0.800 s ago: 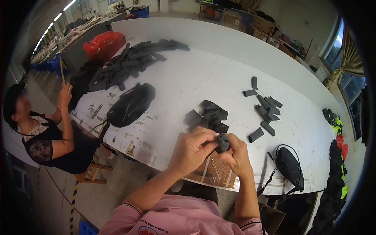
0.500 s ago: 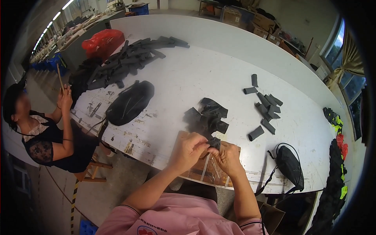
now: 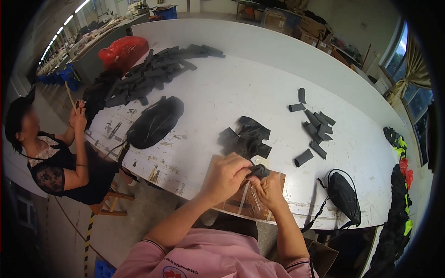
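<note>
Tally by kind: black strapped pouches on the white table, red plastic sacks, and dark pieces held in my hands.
Black strapped pouches: 2
Red plastic sack: 1
Held dark piece: 1
Total: 4

It was a factory workshop: a long white tabletop (image 3: pixel 241 88) carried heaps of dark fabric pieces (image 3: pixel 157 74), with stacked cardboard boxes (image 3: pixel 296 23) behind.

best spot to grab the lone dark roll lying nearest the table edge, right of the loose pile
Grip the dark roll across its middle, coming from above. It lies flat on the white table, apart from the other rolls, so both long sides look free for thumb and fingers.
</note>
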Demonstrator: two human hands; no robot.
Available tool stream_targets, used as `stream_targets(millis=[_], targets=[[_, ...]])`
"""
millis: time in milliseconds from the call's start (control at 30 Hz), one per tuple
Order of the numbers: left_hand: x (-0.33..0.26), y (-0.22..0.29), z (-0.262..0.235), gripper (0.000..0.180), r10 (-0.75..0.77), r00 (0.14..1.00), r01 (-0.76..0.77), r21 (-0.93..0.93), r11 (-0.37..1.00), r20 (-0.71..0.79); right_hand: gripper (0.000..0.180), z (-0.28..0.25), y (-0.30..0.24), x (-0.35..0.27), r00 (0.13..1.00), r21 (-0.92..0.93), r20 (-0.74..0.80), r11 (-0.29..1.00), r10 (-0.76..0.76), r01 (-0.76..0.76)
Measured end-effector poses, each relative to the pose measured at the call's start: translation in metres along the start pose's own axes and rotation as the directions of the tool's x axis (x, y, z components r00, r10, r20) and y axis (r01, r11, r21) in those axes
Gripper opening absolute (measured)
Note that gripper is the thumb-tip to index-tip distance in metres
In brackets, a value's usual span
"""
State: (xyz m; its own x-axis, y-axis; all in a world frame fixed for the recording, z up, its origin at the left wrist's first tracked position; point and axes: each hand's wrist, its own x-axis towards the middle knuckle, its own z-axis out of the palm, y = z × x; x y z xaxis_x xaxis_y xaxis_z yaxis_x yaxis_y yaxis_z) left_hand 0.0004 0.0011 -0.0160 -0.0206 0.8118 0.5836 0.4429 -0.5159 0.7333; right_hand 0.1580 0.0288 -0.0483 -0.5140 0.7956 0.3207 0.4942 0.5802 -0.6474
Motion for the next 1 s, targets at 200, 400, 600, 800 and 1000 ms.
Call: stream_targets(millis=[200, 400, 600, 800, 1000], targets=[[-0.007, -0.004, 0.003, 0.008, -0.195, 0.979, 0.196, -0.01, 0.981, 0.052, 0.024, 0.014, 0.015, -0.002, 0.999, 0.199, 0.02, 0.979, 0.03, -0.033], [-0.015, 0.005, -0.005, 0.028, -0.243, 0.965, 0.26, -0.213, 0.942, 0.103, 0.025, 0.021, 0.015, -0.007, 1.0, 0.082, -0.007, 0.996, 0.02, -0.019], [-0.05, -0.025, -0.001, 0.023, -0.38, 0.925, 0.373, -0.196, 0.907, 0.002, 0.025, 0.022, 0.009, -0.027, 0.997, -0.169, -0.065, 0.985, -0.036, 0.024], [-0.121, -0.099, -0.043, 0.009, -0.355, 0.858, 0.45, 0.212, 0.868, -0.371, 0.031, 0.03, 0.07, -0.055, 0.922, -0.137, 0.064, 0.918, 0.382, -0.371], [-0.141, -0.131, -0.074, 0.007, -0.166, 0.865, 0.411, 0.479, 0.775, -0.473, 0.034, 0.034, 0.047, -0.05, 0.944, -0.242, -0.158, 0.915, 0.29, -0.322]])
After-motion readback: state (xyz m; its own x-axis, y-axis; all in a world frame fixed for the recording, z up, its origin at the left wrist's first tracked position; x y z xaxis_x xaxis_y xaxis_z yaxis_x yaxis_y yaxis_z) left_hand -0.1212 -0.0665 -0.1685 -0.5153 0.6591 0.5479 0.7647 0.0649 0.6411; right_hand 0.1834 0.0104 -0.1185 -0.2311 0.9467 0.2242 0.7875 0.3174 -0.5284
